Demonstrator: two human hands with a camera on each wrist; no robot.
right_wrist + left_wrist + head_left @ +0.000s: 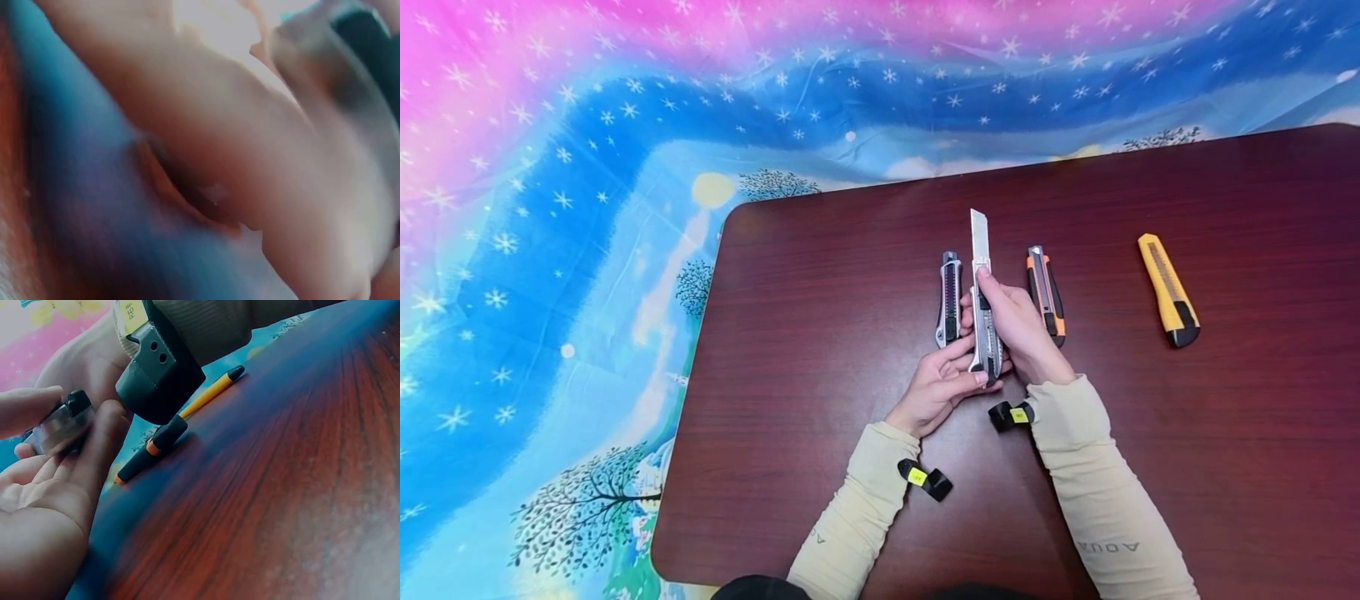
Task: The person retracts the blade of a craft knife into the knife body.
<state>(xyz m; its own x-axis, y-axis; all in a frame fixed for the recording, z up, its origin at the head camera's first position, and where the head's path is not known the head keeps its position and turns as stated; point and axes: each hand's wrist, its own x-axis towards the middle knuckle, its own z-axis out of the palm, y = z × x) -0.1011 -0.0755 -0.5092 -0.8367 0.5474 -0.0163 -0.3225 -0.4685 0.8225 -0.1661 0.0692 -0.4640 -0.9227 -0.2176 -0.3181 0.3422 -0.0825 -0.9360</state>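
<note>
Both hands hold a silver-and-black snap-off utility knife (990,333) over the table, its long blade (979,237) extended toward the far edge. My right hand (1021,327) grips the handle's right side, thumb lying along the upper part near the slider. At the butt end, my left hand (935,392) pinches the handle, with its thumb on top and fingers beneath. The left wrist view shows the knife's butt (62,428) end-on, between a thumb and the left fingers. Blurred skin of the right hand (219,137) fills most of the right wrist view, hiding the knife's details.
A grey-and-black utility knife (950,296) lies just left of the held one. To the right are an orange-and-black utility knife (1045,292) and, farther off, a yellow one (1167,287). The dark red wooden table (820,333) meets a patterned cloth (625,167) behind.
</note>
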